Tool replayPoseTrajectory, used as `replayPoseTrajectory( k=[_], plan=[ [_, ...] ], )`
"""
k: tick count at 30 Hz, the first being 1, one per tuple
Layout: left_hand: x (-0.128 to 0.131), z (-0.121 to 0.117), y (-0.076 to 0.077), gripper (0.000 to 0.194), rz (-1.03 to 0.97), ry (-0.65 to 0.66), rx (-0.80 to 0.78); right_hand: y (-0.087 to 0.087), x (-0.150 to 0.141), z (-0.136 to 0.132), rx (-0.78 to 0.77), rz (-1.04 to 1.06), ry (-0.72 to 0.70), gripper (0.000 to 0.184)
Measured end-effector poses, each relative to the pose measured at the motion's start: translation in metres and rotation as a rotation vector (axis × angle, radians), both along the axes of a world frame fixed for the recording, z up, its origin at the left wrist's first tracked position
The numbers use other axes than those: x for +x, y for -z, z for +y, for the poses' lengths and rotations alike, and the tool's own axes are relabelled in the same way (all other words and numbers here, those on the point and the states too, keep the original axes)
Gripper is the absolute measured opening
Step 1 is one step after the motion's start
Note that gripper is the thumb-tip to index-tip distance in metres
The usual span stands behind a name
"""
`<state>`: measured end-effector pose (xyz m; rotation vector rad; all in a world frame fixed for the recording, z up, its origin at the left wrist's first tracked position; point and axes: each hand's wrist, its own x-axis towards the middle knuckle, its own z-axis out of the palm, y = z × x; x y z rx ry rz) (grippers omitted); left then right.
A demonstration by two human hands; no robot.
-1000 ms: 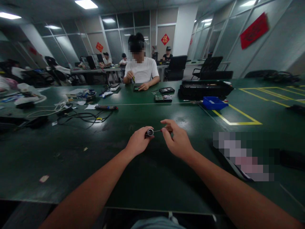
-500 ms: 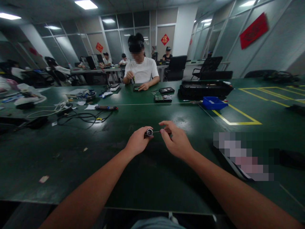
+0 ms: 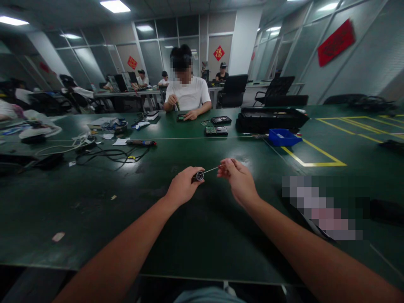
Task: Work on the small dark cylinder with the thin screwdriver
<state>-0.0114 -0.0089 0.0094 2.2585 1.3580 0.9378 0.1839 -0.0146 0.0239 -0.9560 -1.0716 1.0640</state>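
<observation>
Above the green table, my left hand (image 3: 183, 185) is closed around a small dark cylinder (image 3: 199, 176) whose silvery round end faces me. My right hand (image 3: 239, 179) pinches a thin screwdriver (image 3: 211, 170), with most of its handle hidden by the fingers. The screwdriver's metal shaft slants down to the left and meets the cylinder's round end; whether its tip is inside or only against the rim I cannot tell.
Across the green table (image 3: 110, 235) a co-worker (image 3: 187, 92) handles a small device. Hard drives (image 3: 216, 131), a blue bin (image 3: 284, 137) and a black case (image 3: 271, 119) stand on the far side. Cables (image 3: 110, 155) and a dark electric screwdriver (image 3: 141, 143) lie left.
My right hand has moved slightly right and curled its fingers more; more of the shaft shows, and it tilts up to the right. My left hand has barely moved.
</observation>
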Motion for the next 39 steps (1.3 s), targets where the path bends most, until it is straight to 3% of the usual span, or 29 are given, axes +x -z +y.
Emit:
replayPoseTrajectory(
  k=[3, 9, 16, 29, 39],
  plan=[
    [-0.002, 0.001, 0.001, 0.037, 0.051, -0.041, -0.018, 0.002, 0.003, 0.004, -0.086, 0.041, 0.008, 0.026],
    [0.0, 0.002, 0.003, 0.037, 0.046, -0.057, -0.078, -0.002, 0.001, -0.003, 0.099, -0.184, 0.09, 0.024],
    [0.003, -0.001, 0.0, 0.036, -0.001, -0.023, -0.077, -0.006, -0.002, -0.012, 0.165, -0.375, 0.087, 0.024],
    [0.001, 0.0, 0.003, 0.036, -0.024, -0.058, -0.062, -0.01, -0.002, -0.013, 0.154, -0.39, 0.063, 0.026],
    [-0.001, 0.0, 0.004, 0.039, -0.002, -0.063, -0.081, -0.02, -0.001, -0.021, 0.128, -0.715, 0.206, 0.04]
  ],
)
